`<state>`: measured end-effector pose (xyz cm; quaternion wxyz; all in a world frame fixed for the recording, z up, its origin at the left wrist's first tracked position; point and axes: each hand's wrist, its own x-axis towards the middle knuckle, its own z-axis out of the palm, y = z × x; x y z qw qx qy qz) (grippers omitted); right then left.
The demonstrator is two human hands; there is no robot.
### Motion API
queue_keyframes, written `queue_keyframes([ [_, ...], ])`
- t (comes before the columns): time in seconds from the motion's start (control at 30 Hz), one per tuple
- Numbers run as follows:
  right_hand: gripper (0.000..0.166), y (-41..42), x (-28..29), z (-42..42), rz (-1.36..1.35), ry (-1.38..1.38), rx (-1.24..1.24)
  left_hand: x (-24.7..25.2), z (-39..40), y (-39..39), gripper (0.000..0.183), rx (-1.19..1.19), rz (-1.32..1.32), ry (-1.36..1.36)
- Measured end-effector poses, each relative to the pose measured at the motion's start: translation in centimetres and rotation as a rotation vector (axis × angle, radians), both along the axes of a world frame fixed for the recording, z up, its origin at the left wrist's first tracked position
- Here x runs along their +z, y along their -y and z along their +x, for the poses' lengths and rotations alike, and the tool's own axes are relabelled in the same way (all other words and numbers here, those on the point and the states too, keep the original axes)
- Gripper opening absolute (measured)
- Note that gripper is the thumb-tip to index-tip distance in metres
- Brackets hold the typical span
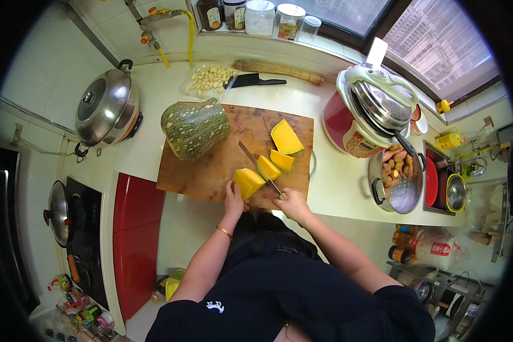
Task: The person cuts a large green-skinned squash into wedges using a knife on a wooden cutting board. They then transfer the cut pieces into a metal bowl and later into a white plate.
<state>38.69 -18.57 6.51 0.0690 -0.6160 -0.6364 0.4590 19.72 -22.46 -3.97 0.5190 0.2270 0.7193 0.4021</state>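
Note:
My right hand [293,206] is closed around the handle of a kitchen knife [255,161], whose blade points away to the upper left. The blade stands between a large pumpkin wedge [249,183] and a smaller pumpkin piece [268,166]. With fingers on its left side, my left hand [235,201] steadies the large wedge on the wooden cutting board [205,179]. Two more cut pieces lie to the right, a small pumpkin chunk [282,160] and a bigger pumpkin slab [287,137]. A green-skinned pumpkin section [195,128] rests at the board's upper left.
Behind the board lie a bag of peeled garlic cloves [209,80], a black cleaver [254,80] and a straw brush [278,70]. To the right stand an electric pressure cooker [359,111] and a steamer pot [404,201] holding sweet potatoes. A lidded steel wok [107,107] stands left.

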Motion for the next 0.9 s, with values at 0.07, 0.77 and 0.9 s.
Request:
queue_keyframes([
  [0.07, 0.036, 0.7, 0.1, 0.3, -0.011, 0.019, 0.008, -0.5, -0.7, 0.6, 0.052, -0.057, -0.001, -0.008],
  [0.77, 0.03, 4.9, 1.4, -3.7, 0.02, 0.009, -0.053, -0.7, -4.2, -0.9, 0.076, -0.482, 0.328, -0.336],
  [0.9, 0.03, 5.1, 1.2, -3.7, 0.007, 0.061, -0.007, -1.0, -4.2, -0.6, 0.079, -0.517, 0.338, -0.369],
])
